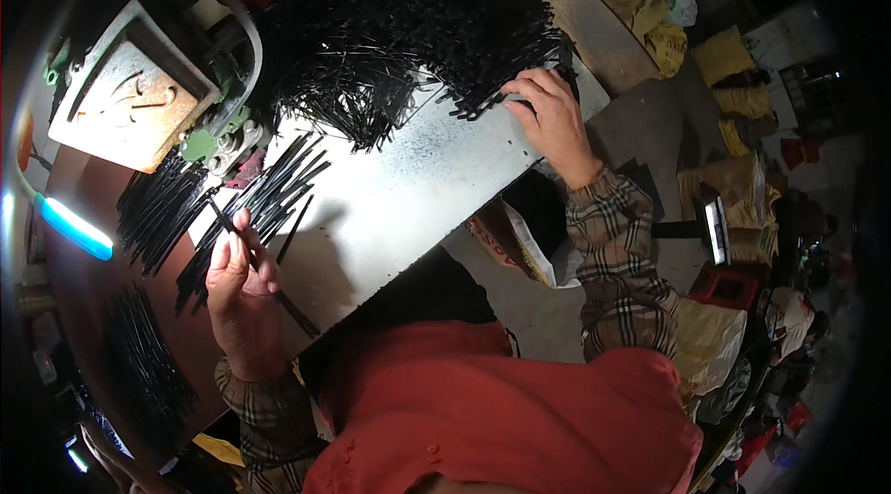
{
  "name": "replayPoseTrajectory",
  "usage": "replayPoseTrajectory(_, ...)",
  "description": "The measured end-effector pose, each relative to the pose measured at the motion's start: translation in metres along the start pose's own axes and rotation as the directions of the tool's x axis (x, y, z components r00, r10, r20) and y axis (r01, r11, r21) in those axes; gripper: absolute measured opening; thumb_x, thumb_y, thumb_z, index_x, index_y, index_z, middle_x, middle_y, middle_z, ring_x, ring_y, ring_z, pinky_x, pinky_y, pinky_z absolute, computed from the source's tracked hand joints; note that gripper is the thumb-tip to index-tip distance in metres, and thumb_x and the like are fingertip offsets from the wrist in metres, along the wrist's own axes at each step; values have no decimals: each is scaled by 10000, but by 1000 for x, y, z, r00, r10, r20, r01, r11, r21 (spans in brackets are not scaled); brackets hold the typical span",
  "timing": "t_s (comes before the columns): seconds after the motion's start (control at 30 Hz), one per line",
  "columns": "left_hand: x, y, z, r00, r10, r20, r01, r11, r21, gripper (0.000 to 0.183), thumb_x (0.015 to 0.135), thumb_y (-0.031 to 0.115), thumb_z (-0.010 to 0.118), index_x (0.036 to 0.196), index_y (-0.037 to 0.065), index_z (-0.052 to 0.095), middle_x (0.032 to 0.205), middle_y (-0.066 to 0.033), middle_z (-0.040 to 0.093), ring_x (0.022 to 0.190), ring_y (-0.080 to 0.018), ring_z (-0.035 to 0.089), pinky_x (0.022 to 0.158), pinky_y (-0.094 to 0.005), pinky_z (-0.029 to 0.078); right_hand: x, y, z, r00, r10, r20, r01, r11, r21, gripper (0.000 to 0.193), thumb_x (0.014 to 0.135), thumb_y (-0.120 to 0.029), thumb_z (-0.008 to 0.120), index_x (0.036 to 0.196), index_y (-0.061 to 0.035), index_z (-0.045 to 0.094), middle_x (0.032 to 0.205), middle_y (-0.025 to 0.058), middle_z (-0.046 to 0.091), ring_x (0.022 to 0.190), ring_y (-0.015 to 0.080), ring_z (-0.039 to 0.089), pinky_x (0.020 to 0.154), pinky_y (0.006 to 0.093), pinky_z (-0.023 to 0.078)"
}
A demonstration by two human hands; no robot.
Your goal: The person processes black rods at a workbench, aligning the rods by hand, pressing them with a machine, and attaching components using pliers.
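Note:
My left hand pinches a thin black strip between thumb and fingers. One end of that strip points up toward a green machine with bolts; the other slants down past my palm to the table's near edge. My right hand rests at the right border of a large heap of black strips. Its fingers are bent with thumb and forefinger apart, and nothing shows between them. Beside my left hand lie loose rows of black strips, roughly parallel.
A pale metal plate with small dark scraps sits left of the machine. The white tabletop ends in front of me. More black strips lie far left, near a lit lamp. Yellow sacks stand on the right.

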State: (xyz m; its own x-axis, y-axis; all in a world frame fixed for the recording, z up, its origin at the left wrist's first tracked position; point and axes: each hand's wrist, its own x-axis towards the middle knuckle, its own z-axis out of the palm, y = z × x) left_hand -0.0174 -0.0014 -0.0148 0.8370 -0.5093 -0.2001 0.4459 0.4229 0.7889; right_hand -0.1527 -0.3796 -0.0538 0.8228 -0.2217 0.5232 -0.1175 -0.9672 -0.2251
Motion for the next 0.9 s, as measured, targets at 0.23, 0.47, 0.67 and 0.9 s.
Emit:
replayPoseTrajectory(0.23, 0, -3, -12, 999, 39, 22, -40, 998, 46, 373, 942, 109, 538, 1267, -60, 467, 1100, -55, 575, 704, -88, 457, 615, -231, 394, 6, -2, -10, 958, -239, 158, 259, 958, -122, 227, 771, -8, 631, 991, -59, 612, 965, 43, 581, 936, 245, 556, 843, 352, 476)
replayPoseTrajectory(0.47, 4, 6, -8, 998, 42, -50, -31, 979, 199, 396, 914, 48, 574, 1283, -61, 478, 893, -52, 599, 715, -120, 586, 667, -229, 482, 49, -95, -9, 873, -488, 10, 487, 871, 63, 199, 802, -26, 598, 1001, -41, 609, 971, 71, 613, 864, 234, 598, 775, 353, 511)
replayPoseTrajectory(0.67, 22, 15, 11, 998, 21, -51, -7, 964, 266, 334, 898, 63, 601, 1209, -39, 535, 839, -47, 601, 694, -118, 613, 659, -228, 506, 78, -194, 46, 881, -443, -165, 461, 726, 511, 168, 836, -59, 571, 999, -19, 579, 861, 121, 603, 756, 269, 640, 655, 368, 533)
replayPoseTrajectory(0.9, 45, 13, -7, 992, 120, -44, -109, 973, 205, 256, 847, -37, 615, 1096, -57, 559, 809, -54, 595, 618, -122, 581, 538, -227, 483, 86, -229, 103, 989, -79, 124, -112, 138, 984, 61, 911, -29, 569, 877, 10, 602, 701, 7, 579, 595, 66, 528, 507, 260, 444)
